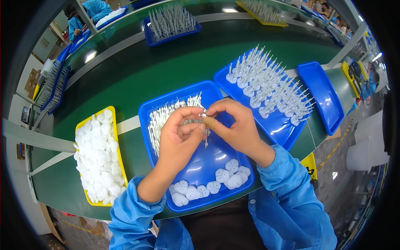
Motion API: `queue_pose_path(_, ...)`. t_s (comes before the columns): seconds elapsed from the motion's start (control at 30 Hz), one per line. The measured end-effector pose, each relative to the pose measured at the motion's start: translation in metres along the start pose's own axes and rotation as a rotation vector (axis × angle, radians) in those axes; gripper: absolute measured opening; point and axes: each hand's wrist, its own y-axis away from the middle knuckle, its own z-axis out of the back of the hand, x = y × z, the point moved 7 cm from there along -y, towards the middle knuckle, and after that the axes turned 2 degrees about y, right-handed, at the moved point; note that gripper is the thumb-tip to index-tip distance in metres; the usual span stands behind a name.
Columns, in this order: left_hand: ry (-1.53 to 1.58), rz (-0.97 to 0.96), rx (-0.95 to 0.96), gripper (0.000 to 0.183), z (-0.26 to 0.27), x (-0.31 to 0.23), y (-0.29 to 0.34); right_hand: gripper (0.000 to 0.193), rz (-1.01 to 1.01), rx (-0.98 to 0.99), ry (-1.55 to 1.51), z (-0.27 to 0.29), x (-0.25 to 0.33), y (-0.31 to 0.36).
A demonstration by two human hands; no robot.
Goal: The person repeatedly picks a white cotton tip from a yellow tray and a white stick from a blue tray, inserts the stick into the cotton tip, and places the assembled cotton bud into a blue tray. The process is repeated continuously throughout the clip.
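Over a blue tray [200, 164], my left hand [177, 135] and my right hand [237, 125] meet fingertip to fingertip. Both are closed in a pinch on a thin white stick-like piece [203, 115], mostly hidden by the fingers. The right thumb has a tan wrap on it. Beneath and beyond my left hand, many thin white sticks [160, 118] lie in the tray's far part. White scalloped plastic discs [233, 173] are gathered along its near edge.
To the left stands a yellow tray [118, 154] heaped with white discs. At the right, a blue tray [279, 135] bears rows of upright sticks on disc bases, beside another blue tray [321, 96]. More stick-filled trays [173, 25] stand far back on the green table [112, 79].
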Motion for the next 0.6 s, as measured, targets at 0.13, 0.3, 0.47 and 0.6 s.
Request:
queue_pose_path(0.13,-0.138,0.009,-0.021,0.027,0.009,0.004,-0.003,0.021,0.345,-0.051,0.395,0.006,0.024,0.002)
queue_pose_path(0.3,-0.130,0.029,-0.094,0.020,0.013,0.005,-0.005,0.022,0.298,-0.045,0.409,0.003,0.021,0.008)
queue_pose_path(0.47,-0.229,0.004,-0.110,0.018,0.018,0.004,-0.007,0.019,0.285,-0.043,0.355,0.004,0.019,0.009)
queue_pose_path(0.6,-0.236,0.013,-0.138,0.017,0.016,0.000,-0.009,0.016,0.232,-0.029,0.345,0.003,0.013,0.005)
